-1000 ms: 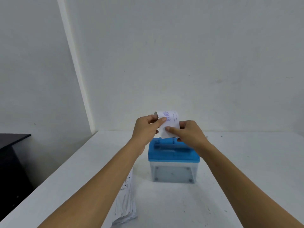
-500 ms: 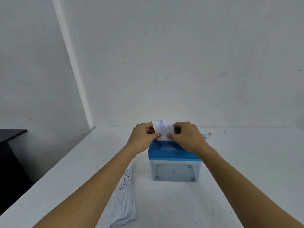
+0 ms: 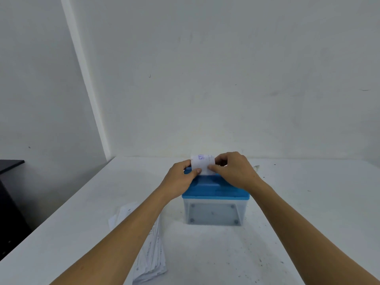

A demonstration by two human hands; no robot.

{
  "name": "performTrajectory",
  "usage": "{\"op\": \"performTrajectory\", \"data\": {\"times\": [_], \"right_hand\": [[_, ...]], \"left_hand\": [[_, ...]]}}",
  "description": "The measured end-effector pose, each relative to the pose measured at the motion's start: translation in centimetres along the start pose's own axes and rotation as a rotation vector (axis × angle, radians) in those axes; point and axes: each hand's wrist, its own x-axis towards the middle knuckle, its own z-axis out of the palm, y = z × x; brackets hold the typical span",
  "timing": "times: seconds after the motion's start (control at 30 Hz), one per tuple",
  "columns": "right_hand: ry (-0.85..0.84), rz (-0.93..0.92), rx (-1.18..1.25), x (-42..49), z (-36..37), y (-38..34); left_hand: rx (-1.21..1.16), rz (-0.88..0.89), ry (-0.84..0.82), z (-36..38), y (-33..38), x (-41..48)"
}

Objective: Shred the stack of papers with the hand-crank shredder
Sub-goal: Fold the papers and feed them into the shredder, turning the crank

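- Left hand [image 3: 181, 178] and right hand [image 3: 234, 171] are pinching a folded paper [image 3: 202, 164] upright atop the blue shredder [image 3: 214, 197]
- Paper stack [image 3: 151, 258] is lying near-left on the desk [image 3: 308, 223]

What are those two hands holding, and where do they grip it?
A small white paper slip with purple print, upright over the blue-lidded clear plastic shredder. The left hand pinches its left edge, the right hand its right edge.

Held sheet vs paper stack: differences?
The held sheet stands upright over the shredder's blue lid; the paper stack lies flat on the table. The left hand and right hand pinch the held sheet; no hand holds the paper stack. Held sheet shows purple lettering, paper stack dark print. Both are white paper.
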Motion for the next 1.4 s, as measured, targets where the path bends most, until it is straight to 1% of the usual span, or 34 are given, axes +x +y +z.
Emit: {"op": "performTrajectory", "data": {"times": [0.03, 0.1, 0.13, 0.17, 0.2, 0.23, 0.33, 0.4, 0.5, 0.6, 0.7, 0.83, 0.93, 1.03, 1.13, 1.27, 1.33, 1.4], "right_hand": [[0.033, 0.019, 0.069, 0.0, -0.6, 0.2], [0.17, 0.076, 0.165, -0.1, -2.0, 1.3], [0.228, 0.094, 0.161, -0.2, -2.7, 2.2], [0.247, 0.102, 0.127, -0.3, -3.2, 3.3], [0.221, 0.104, 0.072, -0.6, -3.5, 4.4], [0.159, 0.1, 0.004, -0.8, -3.7, 5.4], [-0.103, 0.033, -0.229, -1.4, -3.5, 8.0], [-0.176, -0.031, -0.326, -1.5, -3.0, 9.1], [-0.134, -0.083, -0.372, -1.4, -1.9, 10.5], [-0.095, -0.114, -0.34, -1.4, -0.9, 11.4], [-0.075, -0.114, -0.313, -1.3, -0.2, 11.6], [-0.084, -0.115, -0.363, -1.2, 0.0, 11.6], [-0.173, -0.102, -0.463, -2.2, 0.8, 11.5], [-0.193, -0.093, -0.323, -3.7, 1.9, 11.9], [-0.235, -0.006, -0.278, -4.4, 1.9, 11.9], [-0.282, 0.11, -0.361, -5.0, 1.3, 11.1], [-0.352, 0.151, -0.395, -5.2, 0.6, 10.2], [-0.456, 0.196, -0.388, -5.7, -0.6, 8.8]], "left_hand": [[-0.009, 0.0, 0.007, 0.2, -0.1, -0.1], [-0.031, 0.001, 0.012, 0.3, -0.3, -0.1], [-0.046, -0.001, 0.013, 0.4, -0.4, -0.1], [-0.059, -0.005, 0.015, 0.4, -0.5, -0.2], [-0.069, -0.009, 0.018, 0.5, -0.5, -0.2], [-0.074, -0.01, 0.022, 0.6, -0.6, -0.2], [-0.082, -0.012, 0.035, 0.8, -0.9, -0.2], [-0.085, -0.013, 0.04, 0.8, -1.0, -0.1], [-0.099, -0.012, 0.039, 1.0, -1.0, -0.1], [-0.115, -0.024, 0.05, 1.3, -1.2, -0.2], [-0.128, -0.034, 0.066, 1.6, -1.5, -0.3], [-0.141, -0.031, 0.077, 1.9, -1.6, -0.4], [-0.131, -0.043, 0.082, 1.9, -1.7, -0.4], [-0.103, -0.061, 0.093, 1.9, -1.9, -0.4], [-0.077, -0.086, 0.098, 2.1, -1.9, -0.5], [-0.048, -0.059, 0.052, 1.9, -1.7, -1.1], [-0.029, -0.068, 0.038, 1.7, -1.5, -1.3], [-0.013, -0.068, 0.008, 1.5, -1.3, -1.4]]}}
